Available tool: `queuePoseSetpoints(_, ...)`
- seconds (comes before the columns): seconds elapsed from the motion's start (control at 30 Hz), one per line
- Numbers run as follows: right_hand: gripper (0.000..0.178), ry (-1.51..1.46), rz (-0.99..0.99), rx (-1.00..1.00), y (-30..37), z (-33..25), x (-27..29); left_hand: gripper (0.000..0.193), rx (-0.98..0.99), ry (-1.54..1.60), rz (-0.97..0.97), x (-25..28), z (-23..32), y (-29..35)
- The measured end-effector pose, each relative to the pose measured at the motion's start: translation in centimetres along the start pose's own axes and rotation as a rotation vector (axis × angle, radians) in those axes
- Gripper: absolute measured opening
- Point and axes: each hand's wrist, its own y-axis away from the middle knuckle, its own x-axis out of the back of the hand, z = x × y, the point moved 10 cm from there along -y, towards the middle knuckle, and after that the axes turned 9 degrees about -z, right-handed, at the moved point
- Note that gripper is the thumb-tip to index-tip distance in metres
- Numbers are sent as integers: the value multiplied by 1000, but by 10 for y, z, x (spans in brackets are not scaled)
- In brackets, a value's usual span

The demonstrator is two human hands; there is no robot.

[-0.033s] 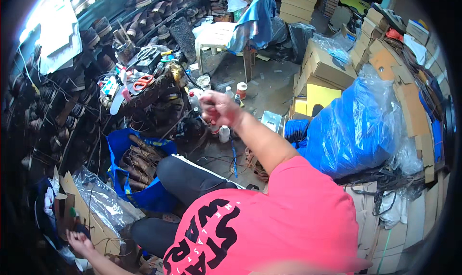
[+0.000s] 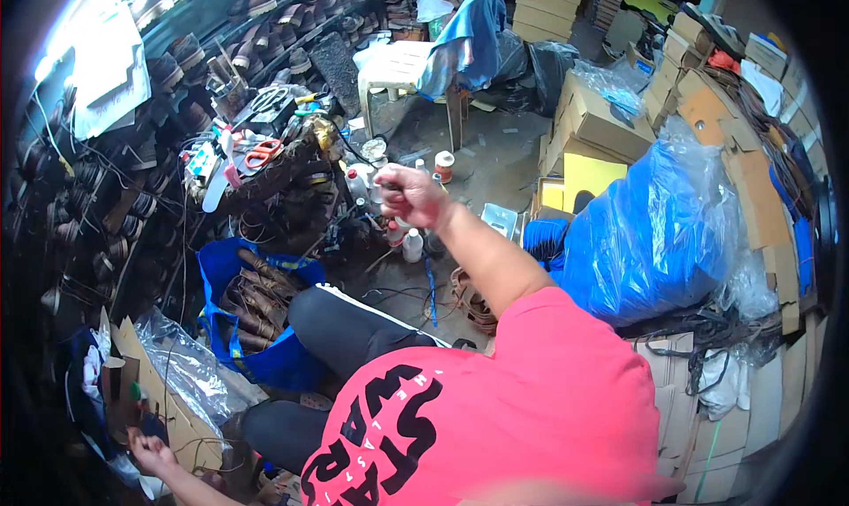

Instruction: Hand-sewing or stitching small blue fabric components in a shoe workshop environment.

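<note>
Right of the blue bag point(image 2: 281, 371), the fisted right hand point(image 2: 414, 198) is near a white bottle point(image 2: 412, 247), probably light, best gripped mid-body; leftward, the left hand point(image 2: 153, 452) half-curls by cardboard point(image 2: 191, 430); any hold unclear.

The person wears a bright pink short-sleeved fabric T-shirt point(image 2: 566, 391) with large, jagged black lettering point(image 2: 416, 402) and smaller white letters between its lines. The loose sleeve point(image 2: 531, 316) leaves the forearm bare. Below are dark, close-fitting trousers point(image 2: 340, 333), a narrow white stripe point(image 2: 382, 312) running along one leg.
</note>
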Motion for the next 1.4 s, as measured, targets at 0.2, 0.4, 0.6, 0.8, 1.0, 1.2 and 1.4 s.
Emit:
queuePoseSetpoints(0.2,25,477,83,-88,14,-20,-1,32,92,-1482,16,8,-19,37)
queuePoseSetpoints(0.4,43,1045,-221,-130,-21,16,-118,25,-206,-1008,-545,-203,-58,97)
queuePoseSetpoints(0.6,25,1384,-587,103,-42,62,-234,37,503,9,-933,-390,-144,225)
queuePoseSetpoints(0.8,29,1589,-548,243,-42,57,-215,31,394,-338,-983,-407,-127,243)
queuePoseSetpoints(1.0,30,1159,-692,-80,-30,104,-219,31,67,-655,-1108,-384,-95,246)
queuePoseSetpoints(1.2,28,721,-667,-373,-17,135,-204,31,-1,-776,-1217,-378,-77,257)
queuePoseSetpoints(1.4,30,87,-195,-40,-39,27,-86,21,121,-688,-713,-238,-52,160)
